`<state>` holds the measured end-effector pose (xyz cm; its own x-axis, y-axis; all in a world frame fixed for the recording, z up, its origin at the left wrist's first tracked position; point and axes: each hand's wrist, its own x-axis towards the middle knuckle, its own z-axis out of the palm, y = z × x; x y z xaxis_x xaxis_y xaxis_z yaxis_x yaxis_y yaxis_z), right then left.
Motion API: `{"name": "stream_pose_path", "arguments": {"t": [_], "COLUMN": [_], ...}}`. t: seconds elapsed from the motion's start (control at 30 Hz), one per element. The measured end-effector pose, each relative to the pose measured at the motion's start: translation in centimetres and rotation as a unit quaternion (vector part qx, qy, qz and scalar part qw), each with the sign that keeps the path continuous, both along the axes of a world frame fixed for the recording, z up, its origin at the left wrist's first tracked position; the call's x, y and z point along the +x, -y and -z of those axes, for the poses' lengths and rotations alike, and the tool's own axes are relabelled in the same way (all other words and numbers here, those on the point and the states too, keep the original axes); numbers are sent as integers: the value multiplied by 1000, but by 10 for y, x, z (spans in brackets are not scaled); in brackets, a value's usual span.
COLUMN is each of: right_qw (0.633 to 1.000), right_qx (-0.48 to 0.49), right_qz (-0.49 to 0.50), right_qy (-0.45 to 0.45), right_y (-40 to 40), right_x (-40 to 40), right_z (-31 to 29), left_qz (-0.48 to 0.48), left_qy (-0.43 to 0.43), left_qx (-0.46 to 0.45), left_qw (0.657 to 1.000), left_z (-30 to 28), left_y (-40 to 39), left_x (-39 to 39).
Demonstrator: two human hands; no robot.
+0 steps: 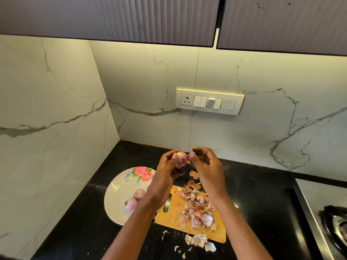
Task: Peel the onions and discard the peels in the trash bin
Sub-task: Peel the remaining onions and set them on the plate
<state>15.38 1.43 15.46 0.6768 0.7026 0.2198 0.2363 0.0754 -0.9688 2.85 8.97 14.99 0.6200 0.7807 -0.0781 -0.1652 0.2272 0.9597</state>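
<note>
No brand, label or writing can be read anywhere in the view; the only decoration is a printed spray of pink roses on the round white plate (120,186).

Held up above the black stone counter (259,194), a small purple onion (180,160) sits in the left hand (167,177), whose fingers curl round its lower half with the thumb against its pale top. The right hand (206,169) meets it from the other side, thumb and fingertips pinched on what looks like a loose flake of skin at the onion's shoulder, though the pinch is too small to see clearly.

Three onions are in view: the one in hand and two peeled pink onions (134,199) lying side by side on the plate, touching each other. One rectangular wooden cutting board (172,214) with a slotted handle lies just right of the plate, and a heap of papery brown and pink onion peels (197,207) covers its middle, with stray bits spilled onto the counter at its near and far edges.

On the marble-patterned wall, one white switch plate (210,101) carries a single three-pin socket. A steel gas hob (323,207) occupies the right edge.
</note>
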Motion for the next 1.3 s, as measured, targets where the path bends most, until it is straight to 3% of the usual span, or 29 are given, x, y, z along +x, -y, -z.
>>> {"name": "stream_pose_path", "arguments": {"t": [0.3,0.5,0.67,0.87,1.03,1.3], "right_qw": [996,995,990,991,993,997], "right_qx": [-1,-4,-5,-12,-9,-17], "right_qz": [-19,21,-33,-21,-33,14], "right_qy": [-86,-95,-135,-130,-111,-79], "right_y": [0,-1,0,3,1,1], "right_x": [2,2,-1,-1,-1,7], "right_z": [4,11,7,8,7,19], "left_qz": [-14,-19,-17,0,-18,-46], "left_qy": [-7,39,-8,27,1,40], "left_qx": [35,-21,4,-37,-13,-86], "left_qw": [999,999,1000,999,1000,994], "left_z": [7,6,9,8,7,9], "left_y": [-3,-4,-3,-6,-8,-7], "left_x": [0,-2,-3,-4,-3,-4]}}
